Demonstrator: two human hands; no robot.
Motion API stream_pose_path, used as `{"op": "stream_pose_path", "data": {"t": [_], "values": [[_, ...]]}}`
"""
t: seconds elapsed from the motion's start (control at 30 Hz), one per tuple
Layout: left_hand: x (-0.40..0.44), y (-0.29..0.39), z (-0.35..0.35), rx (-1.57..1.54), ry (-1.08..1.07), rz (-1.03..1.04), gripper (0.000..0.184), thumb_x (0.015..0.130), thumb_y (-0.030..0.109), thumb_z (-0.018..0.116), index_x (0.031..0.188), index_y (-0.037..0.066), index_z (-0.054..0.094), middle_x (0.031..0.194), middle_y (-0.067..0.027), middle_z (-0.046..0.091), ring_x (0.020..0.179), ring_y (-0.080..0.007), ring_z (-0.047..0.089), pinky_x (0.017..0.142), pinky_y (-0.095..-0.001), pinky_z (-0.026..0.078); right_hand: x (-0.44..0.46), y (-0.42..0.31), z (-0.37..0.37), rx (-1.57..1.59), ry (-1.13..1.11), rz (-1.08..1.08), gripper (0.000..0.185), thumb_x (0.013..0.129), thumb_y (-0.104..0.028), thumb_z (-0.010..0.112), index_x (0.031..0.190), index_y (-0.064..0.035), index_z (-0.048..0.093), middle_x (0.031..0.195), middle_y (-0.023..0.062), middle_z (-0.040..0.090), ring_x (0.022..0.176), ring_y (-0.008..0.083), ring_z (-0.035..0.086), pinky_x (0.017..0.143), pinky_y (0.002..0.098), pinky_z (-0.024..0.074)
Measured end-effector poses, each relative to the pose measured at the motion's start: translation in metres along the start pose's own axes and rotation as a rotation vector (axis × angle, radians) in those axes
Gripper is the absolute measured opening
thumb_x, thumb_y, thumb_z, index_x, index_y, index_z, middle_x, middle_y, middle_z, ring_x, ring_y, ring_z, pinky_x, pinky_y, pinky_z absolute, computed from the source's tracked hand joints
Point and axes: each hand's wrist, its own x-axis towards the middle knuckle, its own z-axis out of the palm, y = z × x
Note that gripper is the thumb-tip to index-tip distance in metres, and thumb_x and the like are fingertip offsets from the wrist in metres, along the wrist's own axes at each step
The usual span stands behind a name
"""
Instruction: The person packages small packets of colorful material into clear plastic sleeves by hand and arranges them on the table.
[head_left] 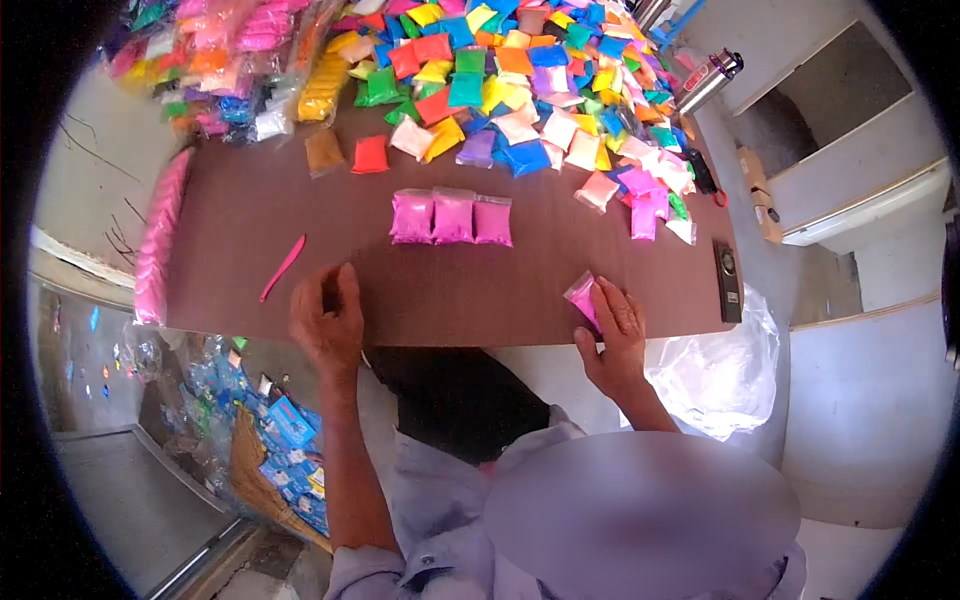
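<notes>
1. The pink packet [581, 293] lies tilted on the table near its front edge, under the fingertips of your right hand [617, 345]; whether they pinch it, I cannot tell.
2. It looks light, soft and yielding, and its clear film may slip; take it across the filled body, as the thin edge could crease.
3. Your left hand [328, 318] is half-curled, a gap between thumb and fingers, with nothing visible in it; the pink tool [283, 268] is nearby.
4. Beyond your hands, three pink packets [452, 217] sit side by side.
5. The brown table [350, 210] looks smooth (packets probably slide easily), with a colourful heap [510, 80] at the far side.
6. Around it: a metal flask [709, 82], clear plastic [720, 370] on the floor, and pale walls [865, 400].
</notes>
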Motion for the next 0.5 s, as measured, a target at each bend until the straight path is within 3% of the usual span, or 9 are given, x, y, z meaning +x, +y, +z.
{"op": "stream_pose_path", "data": {"t": [0.17,0.27,0.37,0.5], "values": [[0.002,-0.005,0.004,0.086,0.005,0.039,0.013,0.093,0.016,0.075,0.097,0.004,0.072,0.084,-0.0111,0.07,0.073,-0.0224,0.068,0.068,-0.0359,0.055,0.001,0.0,-0.004,-0.036,-0.094,0.006,0.066,0.089,-0.026,0.071,0.145,0.001,0.049,0.153,0.0227,0.046,0.141,0.0402,0.044,0.117,0.0566,0.0311],[0.004,-0.004,0.0,0.136,0.01,0.122,0.012,0.091,0.014,0.075,0.096,0.004,0.071,0.082,-0.0102,0.068,0.071,-0.0243,0.067,0.066,-0.0363,0.054,0.006,-0.008,-0.012,-0.095,-0.105,-0.021,0.069,0.088,-0.029,0.071,0.146,0.0006,0.048,0.154,0.0219,0.044,0.142,0.0391,0.044,0.117,0.0567,0.0312],[0.005,0.004,-0.003,0.103,0.005,0.129,0.011,0.091,0.012,0.075,0.096,0.004,0.071,0.082,-0.0103,0.067,0.072,-0.0255,0.066,0.067,-0.0369,0.053,0.017,-0.016,-0.021,-0.064,-0.085,-0.066,0.068,0.088,-0.024,0.07,0.146,0.0026,0.048,0.154,0.0229,0.044,0.143,0.04,0.042,0.117,0.0543,0.031],[0.005,0.008,-0.002,0.064,-0.003,0.076,0.009,0.088,0.011,0.076,0.091,0.006,0.069,0.083,-0.01,0.067,0.077,-0.0293,0.066,0.071,-0.041,0.053,0.018,-0.013,-0.019,-0.06,-0.117,-0.136,0.068,0.09,-0.029,0.069,0.146,0.0031,0.047,0.155,0.0231,0.043,0.144,0.0415,0.04,0.117,0.0537,0.0305]]}}
